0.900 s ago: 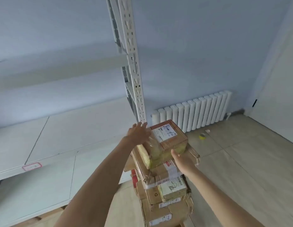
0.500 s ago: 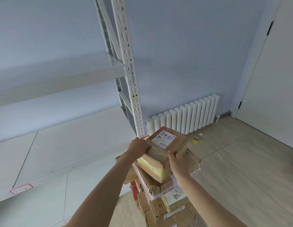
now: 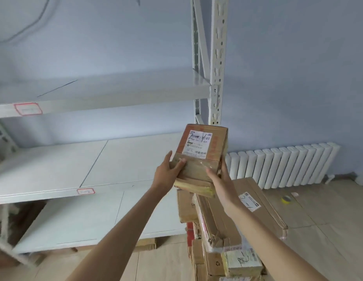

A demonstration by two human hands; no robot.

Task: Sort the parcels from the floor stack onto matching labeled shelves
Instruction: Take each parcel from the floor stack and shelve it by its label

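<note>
A small brown cardboard parcel with a white shipping label is lifted above the floor stack and tilted up toward me. My left hand grips its left side, thumb on the taped front. My right hand grips its right side. Below lies a flat wide box with a label on top of the stacked parcels. White metal shelves stand to the left: an upper shelf with a red-bordered label and a middle shelf with a label.
A white perforated upright of the rack rises just behind the parcel. A white radiator lines the blue wall at right. A yellow tape roll lies on the tiled floor. A lower shelf board sits near the floor.
Both hands closed on the top parcel and lifted it off the stack, tilting its labelled face up. My view swung left toward the shelves.
</note>
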